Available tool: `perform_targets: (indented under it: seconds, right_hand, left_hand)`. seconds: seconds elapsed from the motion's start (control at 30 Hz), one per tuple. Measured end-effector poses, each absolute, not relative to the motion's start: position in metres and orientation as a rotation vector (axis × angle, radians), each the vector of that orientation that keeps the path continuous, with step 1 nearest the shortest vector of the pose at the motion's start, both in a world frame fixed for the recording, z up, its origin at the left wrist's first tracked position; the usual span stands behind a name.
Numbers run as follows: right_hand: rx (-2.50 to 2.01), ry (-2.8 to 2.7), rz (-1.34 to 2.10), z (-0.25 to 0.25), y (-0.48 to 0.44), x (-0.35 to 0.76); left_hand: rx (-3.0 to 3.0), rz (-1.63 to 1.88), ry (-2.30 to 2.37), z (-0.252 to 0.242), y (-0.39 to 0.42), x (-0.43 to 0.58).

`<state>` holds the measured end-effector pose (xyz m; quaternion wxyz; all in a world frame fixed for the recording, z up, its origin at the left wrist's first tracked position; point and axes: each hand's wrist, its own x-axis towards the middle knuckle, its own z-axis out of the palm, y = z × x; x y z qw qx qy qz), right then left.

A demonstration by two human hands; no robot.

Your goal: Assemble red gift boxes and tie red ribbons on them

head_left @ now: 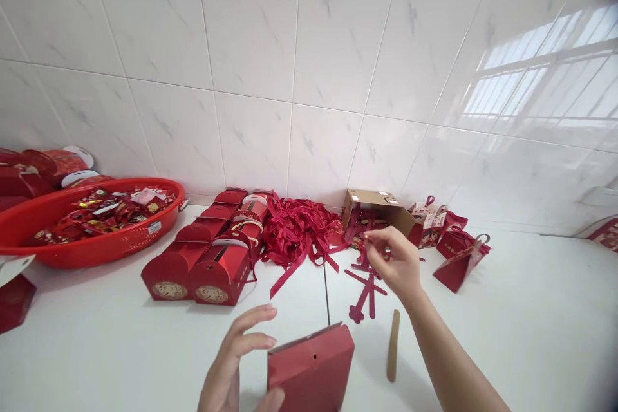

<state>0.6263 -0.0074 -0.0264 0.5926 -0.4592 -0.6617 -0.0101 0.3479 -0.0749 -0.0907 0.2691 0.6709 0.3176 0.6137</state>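
A red cardboard box (311, 370) with a small hole near its top edge stands at the front, its lower part cut off by the frame. Beside its left side is my left hand (236, 354), fingers stretched and apart, the thumb against or just in front of the box. Farther back, my right hand (393, 264) is closed in a pinch, with a tiny gold-coloured piece showing at the fingertips. Below that hand lie several dark red strips (369, 296) with shaped ends. A tan strip (393, 344) rests on the table right of the box.
Along the wall are finished-looking red boxes (212, 270), a heap of red ribbon (294, 225) and an open brown carton (355, 196). Small handled red bags (461, 257) stand at the right. A red plastic basin (111, 248) of wrapped sweets sits at the left.
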Motion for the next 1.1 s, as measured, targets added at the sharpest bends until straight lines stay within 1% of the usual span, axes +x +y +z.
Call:
perform_targets:
  seconds: [0.03, 0.1, 0.2, 0.37, 0.53, 0.83, 0.93, 1.1]
  right_hand:
    - [-0.962, -1.619, -0.057, -0.018, -0.024, 0.612]
    - [-0.826, -1.710, -0.014, -0.006, -0.053, 0.587]
    - [-0.721, -1.775, 0.100, 0.002, -0.083, 0.563]
    - [-0.667, -1.783, 0.216, 0.002, -0.113, 0.550]
    - [-0.665, -1.740, 0.335, 0.001, -0.130, 0.550]
    - [-0.635, -1.786, 0.544, -0.011, -0.138, 0.563]
    - [-0.617, -1.735, 0.519, -0.013, -0.136, 0.566]
    - [-0.485, -1.867, 0.404, -0.015, -0.132, 0.571]
  left_hand:
    - [1.881, 1.695, 0.874, -0.079, -0.075, 0.348]
    - [2.026, 1.746, 0.833, -0.055, -0.078, 0.351]
    - [2.215, 1.705, 0.756, -0.025, -0.084, 0.363]
    - [2.150, 1.651, 0.667, 0.000, -0.095, 0.379]
    - [1.920, 1.415, 0.458, 0.004, -0.105, 0.382]
    - [1.554, 0.933, 0.526, 0.001, -0.111, 0.376]
    - [1.579, 0.812, 0.507, 0.000, -0.110, 0.375]
    - [1.588, 0.718, 0.527, -0.003, -0.107, 0.376]
